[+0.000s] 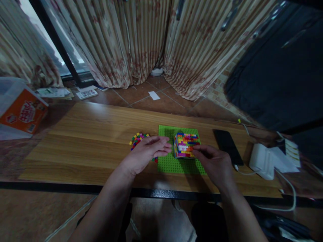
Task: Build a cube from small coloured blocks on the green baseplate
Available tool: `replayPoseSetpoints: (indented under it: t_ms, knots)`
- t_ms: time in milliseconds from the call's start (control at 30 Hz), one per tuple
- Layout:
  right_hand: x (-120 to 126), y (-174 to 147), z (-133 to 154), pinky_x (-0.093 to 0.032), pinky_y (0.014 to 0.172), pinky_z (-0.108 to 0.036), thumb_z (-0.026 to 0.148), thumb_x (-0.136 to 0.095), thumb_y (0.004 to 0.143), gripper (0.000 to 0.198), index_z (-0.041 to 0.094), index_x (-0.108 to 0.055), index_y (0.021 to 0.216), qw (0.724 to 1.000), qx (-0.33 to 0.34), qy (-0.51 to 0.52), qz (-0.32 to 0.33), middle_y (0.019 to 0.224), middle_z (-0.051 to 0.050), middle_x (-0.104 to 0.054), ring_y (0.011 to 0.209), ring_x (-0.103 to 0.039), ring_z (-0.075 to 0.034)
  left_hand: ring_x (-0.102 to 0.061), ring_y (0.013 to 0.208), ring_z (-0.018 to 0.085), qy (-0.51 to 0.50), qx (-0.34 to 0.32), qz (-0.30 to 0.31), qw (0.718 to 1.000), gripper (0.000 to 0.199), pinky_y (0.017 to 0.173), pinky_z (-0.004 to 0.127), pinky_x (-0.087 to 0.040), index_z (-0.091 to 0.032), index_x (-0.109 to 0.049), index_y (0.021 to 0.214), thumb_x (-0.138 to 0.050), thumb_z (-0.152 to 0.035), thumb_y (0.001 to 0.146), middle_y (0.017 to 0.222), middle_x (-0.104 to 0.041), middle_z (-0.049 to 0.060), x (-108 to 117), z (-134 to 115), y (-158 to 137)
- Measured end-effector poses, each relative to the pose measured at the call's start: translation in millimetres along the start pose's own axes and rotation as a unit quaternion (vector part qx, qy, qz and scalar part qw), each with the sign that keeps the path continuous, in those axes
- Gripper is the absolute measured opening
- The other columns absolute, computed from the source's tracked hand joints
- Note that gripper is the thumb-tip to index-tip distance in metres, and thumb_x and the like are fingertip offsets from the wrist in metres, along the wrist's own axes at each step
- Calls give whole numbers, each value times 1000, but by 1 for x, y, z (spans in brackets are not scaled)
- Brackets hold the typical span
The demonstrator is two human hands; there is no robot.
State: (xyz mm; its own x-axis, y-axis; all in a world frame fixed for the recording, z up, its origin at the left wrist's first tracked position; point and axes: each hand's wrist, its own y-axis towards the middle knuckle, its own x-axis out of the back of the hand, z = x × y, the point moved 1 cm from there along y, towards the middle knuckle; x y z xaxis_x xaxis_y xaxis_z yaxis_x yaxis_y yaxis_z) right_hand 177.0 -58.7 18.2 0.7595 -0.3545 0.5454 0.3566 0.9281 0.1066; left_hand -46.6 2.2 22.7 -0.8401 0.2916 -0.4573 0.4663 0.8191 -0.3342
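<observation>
A block built of small multicoloured toy bricks (186, 143) stands on a green studded baseplate (181, 166). My right hand (214, 161) is at the block's right side, thumb and forefinger pinched together against its top. Whatever lies between those fingertips is too small to make out. Over the baseplate's left edge hovers my left hand (151, 148), its fingers stretched out and the palm turned toward the block. Loose toy bricks (137, 138) lie in a pile on the wooden table (88, 141), partly hidden behind my left hand.
Right of the baseplate lies a black phone (227, 146) with a white cable plugged in. A white power strip or adapter (262, 161) sits at the table's right end beside some papers. A clear plastic bin (15, 111) with an orange label stands at far left. Curtains (121, 40) hang behind.
</observation>
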Motion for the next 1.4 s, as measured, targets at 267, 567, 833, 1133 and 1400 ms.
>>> replayPoseSetpoints:
  t_ms: [267, 567, 833, 1133, 1400]
  knots:
    - [-1, 3, 0, -55, 71, -34, 37, -73, 74, 20, 20, -77, 82, 1000, -13, 18, -17, 83, -5, -78, 76, -72, -22, -69, 81, 15, -21, -20, -21, 999, 30, 76, 26, -55, -8, -71, 100, -76, -29, 80, 91, -74, 10, 9, -2, 2]
    - [-3, 9, -5, -54, 67, -32, 37, -81, 62, 22, 19, -76, 75, 993, -55, 104, -23, 75, -3, -76, 69, -68, -18, -69, 78, 14, -22, -25, -25, 999, 30, 72, 25, -54, -8, -71, 98, -77, -30, 78, 88, -74, 9, 14, -1, 2]
    - [-2, 13, -6, -53, 64, -28, 36, -85, 58, 30, 18, -73, 78, 985, -88, 148, 17, 74, -3, -75, 67, -68, -16, -69, 77, 14, -30, -24, -34, 999, 25, 72, 25, -55, -8, -71, 97, -74, -26, 80, 87, -74, 10, 13, -3, 2]
    - [-1, 5, 4, -52, 61, -25, 37, -80, 68, 22, 20, -72, 80, 989, -23, 92, -110, 73, -1, -73, 65, -66, -14, -67, 66, 10, -129, -104, -174, 971, 15, 63, 20, -53, -8, -70, 88, -61, -20, 89, 78, -72, 8, 39, -28, -9]
    - [-71, -28, 55, -51, 73, -27, 31, -61, 90, 13, 25, -73, 91, 978, 184, -12, 95, 87, 0, -74, 78, -67, -15, -59, 56, 7, -204, -152, -297, 920, 22, 53, 16, -46, -9, -66, 85, -51, -22, 95, 67, -66, 3, 60, -42, -17]
